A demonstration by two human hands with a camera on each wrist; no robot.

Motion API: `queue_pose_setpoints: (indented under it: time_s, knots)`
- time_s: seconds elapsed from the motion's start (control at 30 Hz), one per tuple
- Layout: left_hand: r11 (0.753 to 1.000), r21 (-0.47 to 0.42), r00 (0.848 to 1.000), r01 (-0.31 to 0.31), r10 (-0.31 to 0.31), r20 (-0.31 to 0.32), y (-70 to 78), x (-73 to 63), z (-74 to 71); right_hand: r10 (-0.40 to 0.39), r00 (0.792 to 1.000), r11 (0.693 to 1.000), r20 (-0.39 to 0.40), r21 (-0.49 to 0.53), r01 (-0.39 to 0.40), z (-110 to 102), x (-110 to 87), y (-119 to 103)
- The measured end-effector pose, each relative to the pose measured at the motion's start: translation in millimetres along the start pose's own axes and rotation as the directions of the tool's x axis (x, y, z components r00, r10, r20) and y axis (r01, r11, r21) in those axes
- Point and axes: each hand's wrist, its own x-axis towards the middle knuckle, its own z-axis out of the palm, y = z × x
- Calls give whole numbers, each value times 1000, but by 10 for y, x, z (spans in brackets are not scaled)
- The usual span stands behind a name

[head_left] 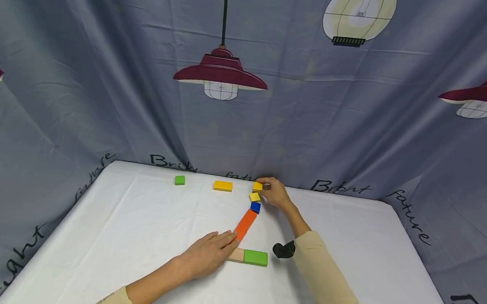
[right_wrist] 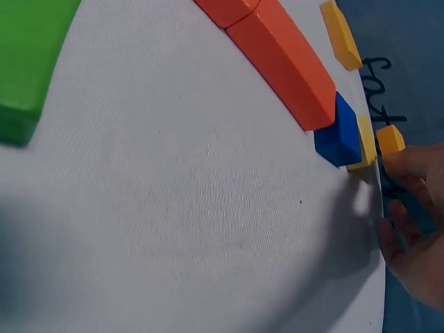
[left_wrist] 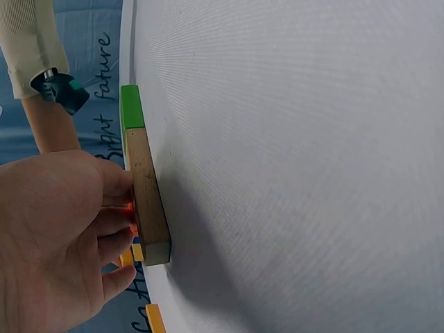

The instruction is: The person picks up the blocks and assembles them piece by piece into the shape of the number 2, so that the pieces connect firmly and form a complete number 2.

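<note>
My right hand (head_left: 275,193) pinches a small yellow block (head_left: 257,186) at the far end of a row of blocks. Just nearer lies another yellow block (head_left: 254,197), followed by a blue block (head_left: 255,207). Orange blocks (right_wrist: 284,62) continue the line down toward my left hand (head_left: 208,256). That hand lies palm down with its fingers extended, fingertips at the near end of the orange piece and over a plain wooden block (left_wrist: 149,187), partly hiding both. Against the wooden block's right end sits a green block (head_left: 255,258).
Near the far edge of the white table (head_left: 133,219) lie a yellow rectangular block (head_left: 222,186) and a small green block (head_left: 179,180). A printed grey-blue curtain (head_left: 271,135) hangs right behind that edge. A dark wrist device (head_left: 283,249) sits by the right sleeve.
</note>
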Motion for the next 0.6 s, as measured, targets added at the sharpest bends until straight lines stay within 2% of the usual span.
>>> queue_pose_setpoints:
  time_s: [0.6]
  knots:
    - [1000,20,1000,7,-7,-2,2,2,12,2,999,997,38,-75,0,99,140,-56]
